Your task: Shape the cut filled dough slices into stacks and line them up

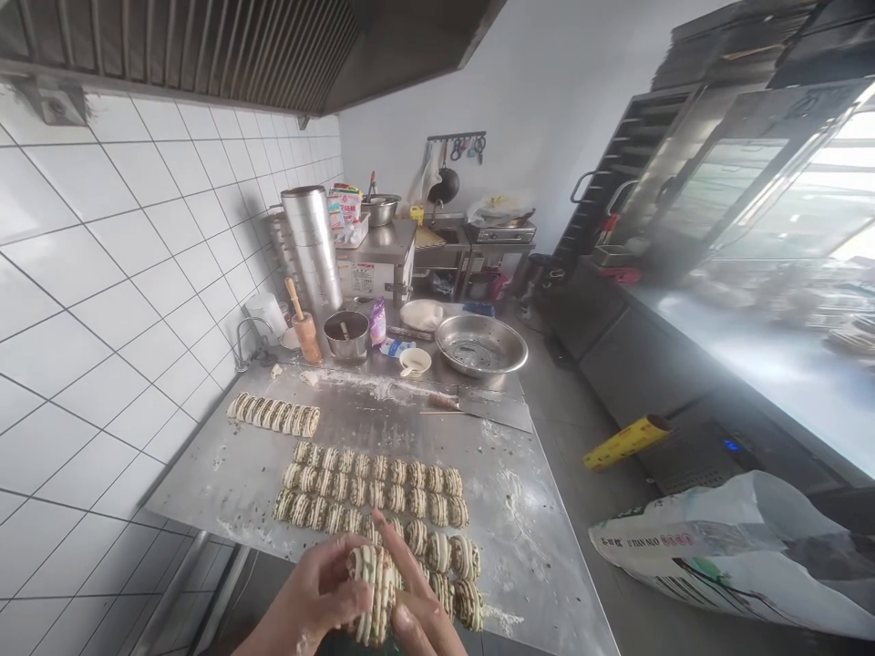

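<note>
My left hand [307, 592] and my right hand [414, 601] hold a striped dough roll [373, 592] with green filling between them at the table's near edge. The right index finger lies across its top. Beside my right hand stand rows of similar sliced dough rolls [373, 487], and some nearly touch that hand. A shorter row of dough rolls [273, 415] lies farther left. They rest on a floured stainless steel table [219, 446].
Towards the back of the table are a steel bowl [481, 346], a small steel pot [346, 335] and a cleaver [492, 408]. A white tiled wall [88, 319] runs along the left. On the floor at right lie a yellow roll [627, 442] and a white sack [725, 556].
</note>
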Demonstrator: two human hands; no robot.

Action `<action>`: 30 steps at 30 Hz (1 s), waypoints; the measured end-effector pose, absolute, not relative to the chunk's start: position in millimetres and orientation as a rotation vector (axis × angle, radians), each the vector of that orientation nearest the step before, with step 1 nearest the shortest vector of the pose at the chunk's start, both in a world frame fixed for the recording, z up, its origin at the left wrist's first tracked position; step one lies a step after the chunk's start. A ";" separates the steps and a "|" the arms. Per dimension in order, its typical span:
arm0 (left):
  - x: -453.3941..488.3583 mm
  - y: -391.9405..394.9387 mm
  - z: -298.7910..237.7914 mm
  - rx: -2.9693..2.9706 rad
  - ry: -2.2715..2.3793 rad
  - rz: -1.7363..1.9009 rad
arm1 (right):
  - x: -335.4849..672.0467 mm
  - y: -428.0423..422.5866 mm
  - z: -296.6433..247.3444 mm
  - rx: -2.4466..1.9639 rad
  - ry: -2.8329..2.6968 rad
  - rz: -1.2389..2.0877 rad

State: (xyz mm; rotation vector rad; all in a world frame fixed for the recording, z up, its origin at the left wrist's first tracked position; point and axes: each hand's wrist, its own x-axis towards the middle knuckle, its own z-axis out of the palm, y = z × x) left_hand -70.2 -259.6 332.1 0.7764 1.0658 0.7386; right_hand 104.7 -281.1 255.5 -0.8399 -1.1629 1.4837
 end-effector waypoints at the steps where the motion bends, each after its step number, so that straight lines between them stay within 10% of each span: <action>1: -72.8 -259.4 327.1 0.860 1.058 0.725 | 102.2 -278.2 251.6 -0.856 -1.152 1.551; 18: -205.8 -180.9 106.0 1.148 1.755 0.331 | 115.6 -243.1 185.7 -1.435 -0.126 1.609; 30: -224.4 -91.4 102.8 1.632 1.862 0.229 | 91.5 -221.7 161.1 -1.516 0.094 1.587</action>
